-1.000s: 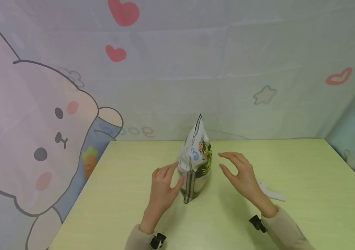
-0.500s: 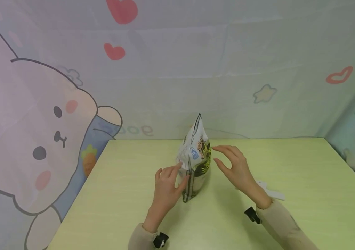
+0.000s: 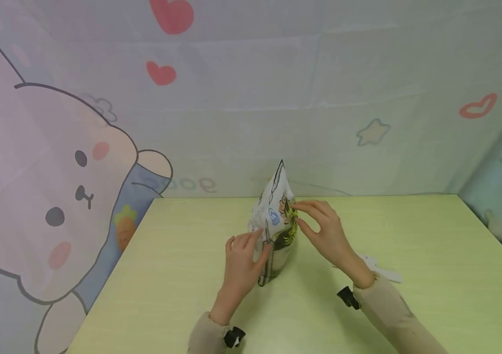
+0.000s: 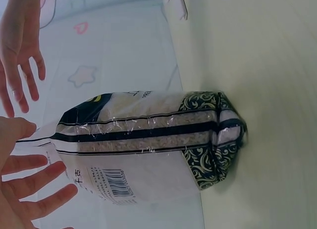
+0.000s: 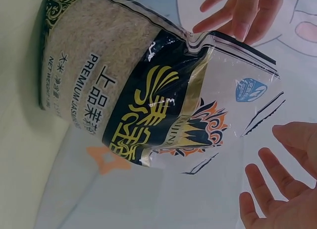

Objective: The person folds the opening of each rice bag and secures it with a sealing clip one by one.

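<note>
A bag of rice (image 3: 279, 236) stands upright on the table, its pointed top reaching up; rice grains show through its clear panels in the right wrist view. My left hand (image 3: 243, 260) is at the bag's near left side, thumb and fingers apart around its upper edge. Whether those fingers touch the plastic, I cannot tell. To the bag's right is my right hand (image 3: 323, 231), fingers loosely bent and parted. In the right wrist view, a gap separates the right hand (image 5: 287, 184) from the bag (image 5: 148, 85).
A flat white plastic piece (image 3: 388, 274) lies on the table (image 3: 432, 314), partly hidden by my right wrist. A printed cloth (image 3: 251, 98) hangs behind the table's back edge. Black wrist mounts (image 3: 235, 337) sit at both sleeves.
Both hands have moved in toward the bag, the right one leftward and the left one rightward. The bag has stayed in place.
</note>
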`<state>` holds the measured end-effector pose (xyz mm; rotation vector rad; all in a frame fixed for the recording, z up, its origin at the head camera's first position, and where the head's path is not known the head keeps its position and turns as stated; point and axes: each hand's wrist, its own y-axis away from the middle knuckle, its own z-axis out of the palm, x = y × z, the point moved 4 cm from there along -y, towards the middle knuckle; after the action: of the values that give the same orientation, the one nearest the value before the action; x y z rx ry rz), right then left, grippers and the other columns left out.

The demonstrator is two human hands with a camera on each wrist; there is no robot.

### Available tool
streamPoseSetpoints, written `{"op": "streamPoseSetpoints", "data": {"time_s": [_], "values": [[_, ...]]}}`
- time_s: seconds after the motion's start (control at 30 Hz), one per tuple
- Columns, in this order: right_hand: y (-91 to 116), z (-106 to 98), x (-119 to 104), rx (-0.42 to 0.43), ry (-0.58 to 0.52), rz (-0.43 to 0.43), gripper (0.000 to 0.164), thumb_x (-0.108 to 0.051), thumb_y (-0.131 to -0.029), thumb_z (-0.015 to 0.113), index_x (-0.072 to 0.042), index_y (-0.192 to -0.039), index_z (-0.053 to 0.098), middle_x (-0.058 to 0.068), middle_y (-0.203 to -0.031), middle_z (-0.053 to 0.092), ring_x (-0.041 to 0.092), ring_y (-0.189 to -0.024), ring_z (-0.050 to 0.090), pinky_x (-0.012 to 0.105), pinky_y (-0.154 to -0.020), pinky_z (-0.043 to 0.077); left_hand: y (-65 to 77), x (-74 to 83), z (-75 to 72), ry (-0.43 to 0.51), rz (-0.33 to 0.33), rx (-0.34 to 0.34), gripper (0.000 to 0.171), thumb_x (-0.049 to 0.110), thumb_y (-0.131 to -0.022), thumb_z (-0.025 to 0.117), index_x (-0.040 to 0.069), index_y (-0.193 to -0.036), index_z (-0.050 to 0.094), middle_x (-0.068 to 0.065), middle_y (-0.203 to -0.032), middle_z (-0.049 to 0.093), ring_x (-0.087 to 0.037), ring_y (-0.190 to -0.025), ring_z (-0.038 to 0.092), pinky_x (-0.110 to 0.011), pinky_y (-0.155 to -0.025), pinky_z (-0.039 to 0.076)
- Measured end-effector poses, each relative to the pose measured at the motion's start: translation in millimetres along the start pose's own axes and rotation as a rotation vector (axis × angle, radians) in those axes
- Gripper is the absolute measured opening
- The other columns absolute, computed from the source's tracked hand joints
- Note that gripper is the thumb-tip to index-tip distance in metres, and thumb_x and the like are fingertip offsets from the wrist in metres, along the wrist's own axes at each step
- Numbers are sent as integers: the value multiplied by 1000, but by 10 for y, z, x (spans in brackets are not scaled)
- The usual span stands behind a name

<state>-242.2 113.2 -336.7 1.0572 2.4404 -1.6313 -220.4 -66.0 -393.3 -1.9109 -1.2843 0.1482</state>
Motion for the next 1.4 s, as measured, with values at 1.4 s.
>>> {"op": "streamPoseSetpoints", "data": {"time_s": [1.4], "values": [[-359, 295, 27, -163, -31, -4, 30, 0, -81, 60, -14, -107, 64, 13, -115, 54, 27, -102, 48, 43, -81, 42, -75, 111, 127, 50, -97, 249, 26, 17, -78, 66, 3, -100, 64, -6, -76, 67, -21, -74, 60, -45, -81, 42]]}}
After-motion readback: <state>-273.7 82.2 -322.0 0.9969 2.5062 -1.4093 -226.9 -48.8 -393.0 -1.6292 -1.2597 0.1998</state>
